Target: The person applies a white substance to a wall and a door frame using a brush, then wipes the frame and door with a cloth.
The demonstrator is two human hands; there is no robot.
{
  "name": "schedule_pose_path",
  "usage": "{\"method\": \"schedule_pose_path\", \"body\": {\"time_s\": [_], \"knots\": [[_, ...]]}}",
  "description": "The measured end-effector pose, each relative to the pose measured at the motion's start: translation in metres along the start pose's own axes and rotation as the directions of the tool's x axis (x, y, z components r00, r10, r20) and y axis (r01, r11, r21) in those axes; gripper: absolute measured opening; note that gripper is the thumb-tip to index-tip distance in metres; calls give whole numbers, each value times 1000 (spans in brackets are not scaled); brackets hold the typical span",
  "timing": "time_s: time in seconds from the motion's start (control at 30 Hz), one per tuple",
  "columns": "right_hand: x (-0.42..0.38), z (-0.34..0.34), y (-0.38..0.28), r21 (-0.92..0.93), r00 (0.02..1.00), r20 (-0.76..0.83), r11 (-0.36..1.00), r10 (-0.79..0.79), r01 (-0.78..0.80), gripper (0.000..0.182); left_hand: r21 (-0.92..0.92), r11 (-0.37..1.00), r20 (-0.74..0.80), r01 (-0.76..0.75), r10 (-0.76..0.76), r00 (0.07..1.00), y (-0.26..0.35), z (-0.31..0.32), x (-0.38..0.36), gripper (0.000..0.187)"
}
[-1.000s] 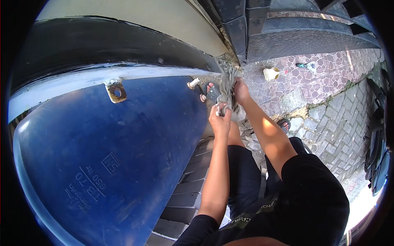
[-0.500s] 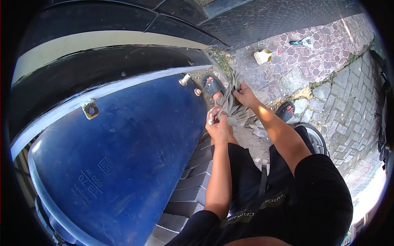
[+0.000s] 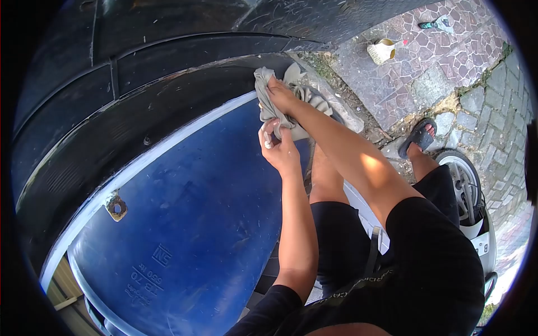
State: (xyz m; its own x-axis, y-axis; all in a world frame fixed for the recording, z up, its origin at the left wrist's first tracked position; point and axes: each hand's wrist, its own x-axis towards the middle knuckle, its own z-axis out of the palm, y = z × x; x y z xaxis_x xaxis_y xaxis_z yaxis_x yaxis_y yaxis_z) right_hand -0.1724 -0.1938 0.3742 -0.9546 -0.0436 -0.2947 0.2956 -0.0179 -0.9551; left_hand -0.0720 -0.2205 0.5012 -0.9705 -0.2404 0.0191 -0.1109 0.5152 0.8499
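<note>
A crumpled grey cloth (image 3: 286, 95) is bunched between my two hands, over the upper right end of the blue tank (image 3: 190, 196). My right hand (image 3: 282, 96) grips the upper part of the cloth. Just below it, my left hand (image 3: 279, 147) pinches the cloth's lower edge, with something white at its fingers that is too small to make out. The cloth hangs beside the pale rim strip (image 3: 168, 144) and hides the tank fittings there.
A rusty bracket (image 3: 117, 208) sticks out at the rim strip. Black panels (image 3: 168, 61) curve above. A light container (image 3: 382, 51) and a teal-handled brush (image 3: 437, 24) lie on the stone paving (image 3: 414, 61). A wheel (image 3: 462, 185) stands at the right.
Both hands and the cloth have moved left and up, over the tank's end. The view has shifted, showing more of the black panels and the wheel.
</note>
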Motion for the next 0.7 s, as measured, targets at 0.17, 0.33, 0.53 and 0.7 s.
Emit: {"method": "schedule_pose_path", "body": {"time_s": [0.17,0.33,0.53,0.7], "knots": [[-8,3,16,97,992,-82,992,94,-86,44,-12,1000,99,19,-17,995,-25,-2,-1,16],[-9,6,21,-184,997,-66,982,-45,33,45,96,994,56,47,-52,997,-12,2,-24,16],[7,3,16,355,987,115,924,112,-146,43,7,993,106,121,-121,987,1,8,-5,18],[-66,-16,91,895,871,298,-204,-390,-397,37,131,991,290,-4,-35,956,-8,11,-55,16]]}}
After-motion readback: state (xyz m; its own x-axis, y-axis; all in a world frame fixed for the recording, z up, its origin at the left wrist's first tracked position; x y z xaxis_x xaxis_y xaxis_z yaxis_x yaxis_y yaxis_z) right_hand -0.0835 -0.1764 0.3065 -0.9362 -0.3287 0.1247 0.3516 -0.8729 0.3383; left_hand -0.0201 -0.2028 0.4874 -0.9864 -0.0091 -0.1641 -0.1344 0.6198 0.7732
